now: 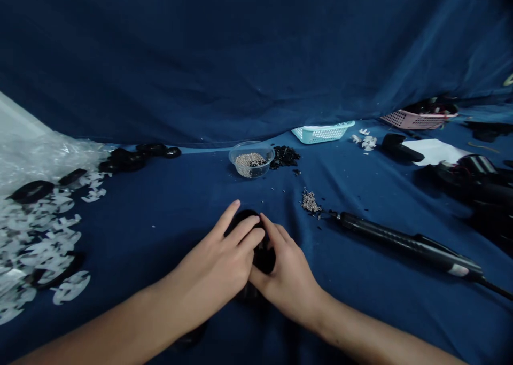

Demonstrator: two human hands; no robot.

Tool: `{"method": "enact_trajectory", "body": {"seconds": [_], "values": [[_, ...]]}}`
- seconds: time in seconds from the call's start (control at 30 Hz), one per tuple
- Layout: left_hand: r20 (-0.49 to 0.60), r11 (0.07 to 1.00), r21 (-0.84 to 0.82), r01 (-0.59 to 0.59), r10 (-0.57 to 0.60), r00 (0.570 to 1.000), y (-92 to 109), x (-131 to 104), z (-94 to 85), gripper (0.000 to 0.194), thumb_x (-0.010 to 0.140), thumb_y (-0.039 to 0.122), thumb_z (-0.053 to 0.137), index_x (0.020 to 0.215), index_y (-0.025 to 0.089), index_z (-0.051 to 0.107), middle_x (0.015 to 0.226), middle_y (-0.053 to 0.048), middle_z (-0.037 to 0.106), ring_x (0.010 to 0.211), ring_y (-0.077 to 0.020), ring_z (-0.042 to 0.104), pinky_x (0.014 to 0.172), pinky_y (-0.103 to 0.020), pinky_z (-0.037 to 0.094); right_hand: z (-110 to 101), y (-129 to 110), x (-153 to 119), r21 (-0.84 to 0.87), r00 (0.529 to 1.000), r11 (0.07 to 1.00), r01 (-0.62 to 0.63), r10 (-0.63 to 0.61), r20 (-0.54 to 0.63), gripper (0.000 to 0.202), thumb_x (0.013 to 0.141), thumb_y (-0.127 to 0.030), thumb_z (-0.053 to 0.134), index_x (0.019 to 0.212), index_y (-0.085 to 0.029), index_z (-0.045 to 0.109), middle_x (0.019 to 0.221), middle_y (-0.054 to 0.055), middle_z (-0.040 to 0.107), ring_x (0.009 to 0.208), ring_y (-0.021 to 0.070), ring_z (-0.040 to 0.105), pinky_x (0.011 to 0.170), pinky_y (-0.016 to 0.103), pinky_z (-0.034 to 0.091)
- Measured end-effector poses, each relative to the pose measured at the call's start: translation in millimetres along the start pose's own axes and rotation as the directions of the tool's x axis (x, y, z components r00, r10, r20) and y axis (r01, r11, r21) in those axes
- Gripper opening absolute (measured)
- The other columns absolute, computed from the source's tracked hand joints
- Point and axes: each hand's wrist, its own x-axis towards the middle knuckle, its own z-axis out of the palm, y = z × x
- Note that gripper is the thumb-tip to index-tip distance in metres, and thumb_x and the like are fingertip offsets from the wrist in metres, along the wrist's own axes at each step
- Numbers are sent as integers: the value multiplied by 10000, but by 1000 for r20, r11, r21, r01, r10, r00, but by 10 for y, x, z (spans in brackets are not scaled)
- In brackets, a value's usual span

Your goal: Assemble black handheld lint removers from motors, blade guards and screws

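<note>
A dark, rounded black part (265, 259) sits low in the middle of the view, mostly covered by both hands. My left hand (228, 258) lies over its left and upper side, fingers bent round it and the forefinger stretched out past the edge. On the right side my right hand (286, 269) grips the same part, thumb below and fingers above, with the fingertips of the two hands close together. Below the hands the black part's lower portion is in shadow, so its full shape is hidden.
Beyond the hands stands a clear bowl (251, 161) of small screws, beside black bits (285, 156). A screw pile (310, 201) and black electric screwdriver (409, 243) lie right. White pieces (44, 242) spread left. Turquoise (324, 133) and pink baskets (419, 120) stand behind, near white paper (435, 152).
</note>
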Motion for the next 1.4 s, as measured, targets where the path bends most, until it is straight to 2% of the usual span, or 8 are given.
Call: {"method": "enact_trajectory", "body": {"seconds": [0.17,0.33,0.43,0.57,0.67,0.93,1.23,1.4], "values": [[-168,949,-215,230,-268,949,26,-224,39,169,848,133,550,794,178,704,1124,-50,684,1219,-246,526,1175,-520,213,-24,-5,-10,342,1000,940,0,-3,10,829,738,-209,676,1466,-211,279,1379,91,418,1204,218,478,1042,395,412],[-300,875,-329,356,-454,839,114,-312,50,148,844,130,583,814,209,704,1087,-33,702,1170,-252,558,1136,-544,281,-99,-116,24,788,969,566,-242,99,227,616,755,-230,711,1334,-231,502,1279,52,578,1193,236,532,1062,428,391],[-363,845,-374,383,-513,778,156,-321,90,130,831,117,611,837,211,701,1015,-23,709,1122,-234,578,1126,-525,302,-108,-185,8,863,949,409,-295,19,315,455,852,-221,614,1296,-293,552,1286,3,585,1246,214,499,1114,438,312],[-396,812,-414,412,-568,721,179,-341,153,125,823,112,624,808,217,691,902,2,702,1059,-214,592,1105,-500,325,-52,-242,-41,888,922,254,-383,56,382,482,897,-221,568,1357,-335,482,1363,1,527,1280,196,472,1119,438,301],[-409,804,-440,399,-575,708,187,-359,192,133,818,95,627,807,216,680,833,21,698,1016,-201,603,1105,-480,318,10,-254,-64,900,935,255,-354,68,349,516,863,-247,645,1350,-329,492,1396,3,494,1341,199,390,1144,449,240],[-419,805,-460,376,-570,707,212,-378,234,139,826,83,590,850,186,680,845,15,706,954,-168,622,1123,-415,288,116,-158,-97,843,954,462,-275,21,299,546,882,-323,643,1377,-399,427,1443,-42,431,1367,167,333,1161,411,183],[-389,735,-559,385,-642,661,224,-338,184,222,808,-5,553,852,182,663,866,-2,689,987,-175,592,1098,-471,297,113,-174,-113,898,948,308,-313,47,314,577,874,-267,667,1390,-350,422,1453,-14,428,1375,177,326,1176,389,141],[-344,710,-580,400,-658,670,174,-326,152,252,827,3,530,815,206,679,828,7,675,990,-175,574,1097,-486,272,130,-177,-106,908,950,280,-311,91,298,599,853,-274,694,1389,-320,430,1449,-7,433,1379,181,319,1175,387,136]]}}
